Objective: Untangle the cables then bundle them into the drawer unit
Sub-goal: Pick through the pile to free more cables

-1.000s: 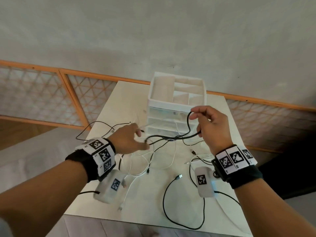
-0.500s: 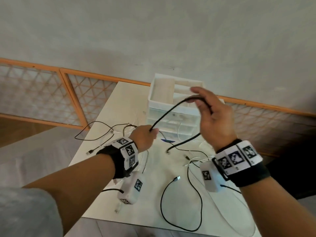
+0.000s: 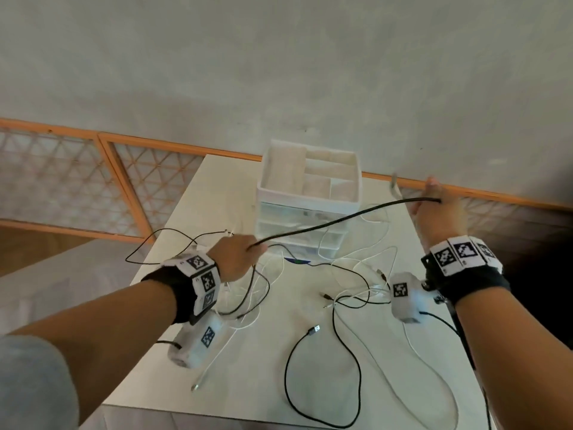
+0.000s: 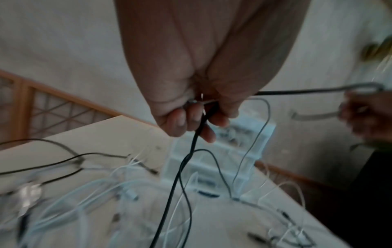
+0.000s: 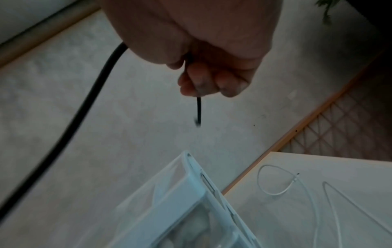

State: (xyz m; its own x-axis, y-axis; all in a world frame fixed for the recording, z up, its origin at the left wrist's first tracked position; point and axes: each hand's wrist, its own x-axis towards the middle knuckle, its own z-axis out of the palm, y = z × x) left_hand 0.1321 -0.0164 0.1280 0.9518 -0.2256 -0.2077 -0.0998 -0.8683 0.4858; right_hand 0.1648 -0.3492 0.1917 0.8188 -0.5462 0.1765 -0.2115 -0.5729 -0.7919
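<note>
Two hands up: our left hand (image 3: 236, 257) clenches the thick black round cable (image 3: 335, 221), our right hand (image 3: 440, 212) grips its far end, the span hanging in front of the white plastic drawer unit (image 3: 310, 193). Thin black and white cables (image 3: 322, 361) sprawl before the unit on the smooth white table (image 3: 186, 212), some reaching its near edge.

Pale grey plaster wall (image 3: 279, 72), orange-framed lattice panels (image 3: 55, 187) along its base (triangular mesh), white surface (image 3: 198, 193), wooden floor (image 3: 28, 246) at left, soft daylight
</note>
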